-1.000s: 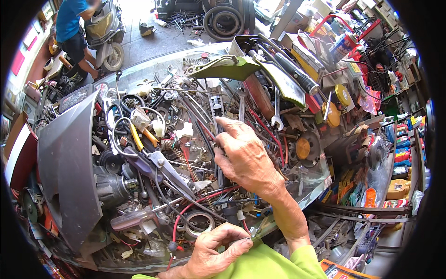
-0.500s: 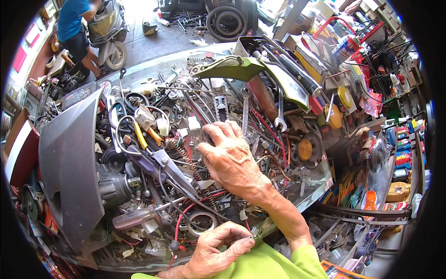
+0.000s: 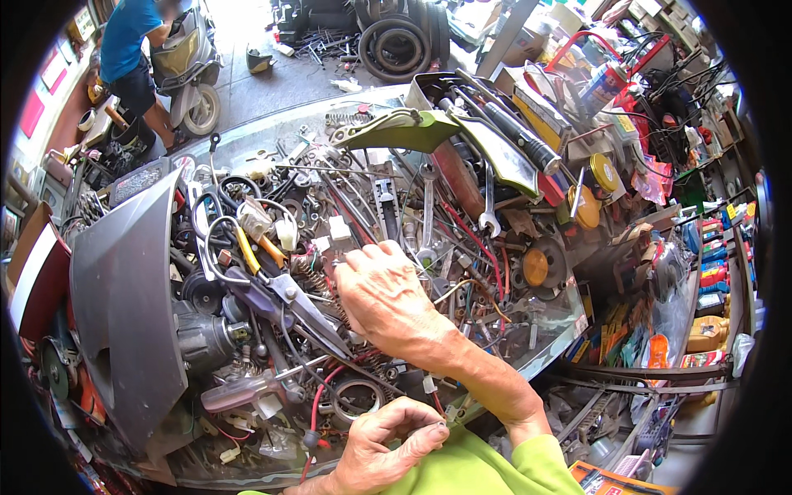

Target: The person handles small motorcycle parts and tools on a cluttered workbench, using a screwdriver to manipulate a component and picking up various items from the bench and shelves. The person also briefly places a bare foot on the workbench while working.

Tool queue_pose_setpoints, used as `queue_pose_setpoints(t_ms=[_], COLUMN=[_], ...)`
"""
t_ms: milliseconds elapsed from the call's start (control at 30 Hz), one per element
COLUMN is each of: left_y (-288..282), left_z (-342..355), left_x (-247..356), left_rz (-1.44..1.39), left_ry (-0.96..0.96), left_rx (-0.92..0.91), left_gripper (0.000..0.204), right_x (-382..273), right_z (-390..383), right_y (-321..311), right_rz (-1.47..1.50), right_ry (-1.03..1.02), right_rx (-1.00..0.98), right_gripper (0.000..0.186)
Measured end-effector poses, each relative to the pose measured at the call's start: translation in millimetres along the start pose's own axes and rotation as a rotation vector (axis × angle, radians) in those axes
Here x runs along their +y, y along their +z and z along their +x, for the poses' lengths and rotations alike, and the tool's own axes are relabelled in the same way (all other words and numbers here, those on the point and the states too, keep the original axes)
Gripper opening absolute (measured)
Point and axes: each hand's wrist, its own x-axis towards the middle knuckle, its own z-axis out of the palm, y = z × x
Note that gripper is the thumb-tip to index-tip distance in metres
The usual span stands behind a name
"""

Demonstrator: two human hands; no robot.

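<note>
My right hand point(image 3: 375, 293) is over the heap of metal parts, left of centre of the glass-topped bench point(image 3: 544, 346), fingers curled down; its fingertips and whatever they touch are hidden. My left hand point(image 3: 388, 445) is closed in a pinch at the near edge, on something too small to make out. About them lie a coil spring point(image 3: 313, 276), purple-handled shears point(image 3: 297, 309), a clear-handled screwdriver point(image 3: 231, 396), a white connector point(image 3: 338, 228), wrenches point(image 3: 488, 202), wires and a metal ring point(image 3: 367, 396).
A dark plastic panel point(image 3: 124, 305) covers the bench's left. A green bracket point(image 3: 396, 132) and tool box point(image 3: 433, 87) are at the back. A person in blue point(image 3: 124, 45) stands by a scooter point(image 3: 186, 74). Crowded shelves point(image 3: 709, 330) line the right; tyres point(image 3: 392, 45) lie beyond.
My right hand has moved to the left and down toward me across the parts, its fingers now more curled and turned down. My left hand has stayed in nearly the same place.
</note>
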Motion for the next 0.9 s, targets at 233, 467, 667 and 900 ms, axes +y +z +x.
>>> queue_pose_setpoints(t_ms=[233,467,667,900], left_y=[0.1,0.7,3.1,12.3], left_z=[-0.9,-0.9,0.6,5.1], left_x=[-4.6,-2.6,-6.1,2.2], left_rz=[-0.026,0.004,0.006,-0.103], left_ry=[-0.005,-0.043,-0.025,0.062], left_rx=[0.012,0.022,0.015,-0.005], left_gripper=[0.011,0.012,0.011,0.009], right_x=[5.2,3.8,11.2,-1.6], right_z=[-19.1,-38.9,-46.2,-46.0], right_y=[-30.7,-40.0,-34.7,-30.0], right_rz=[0.359,0.592,0.532,0.306], right_ry=[0.255,0.506,0.438,0.185], right_rx=[0.335,0.385,0.332,0.282], right_gripper=[0.013,0.016,0.015,0.015])
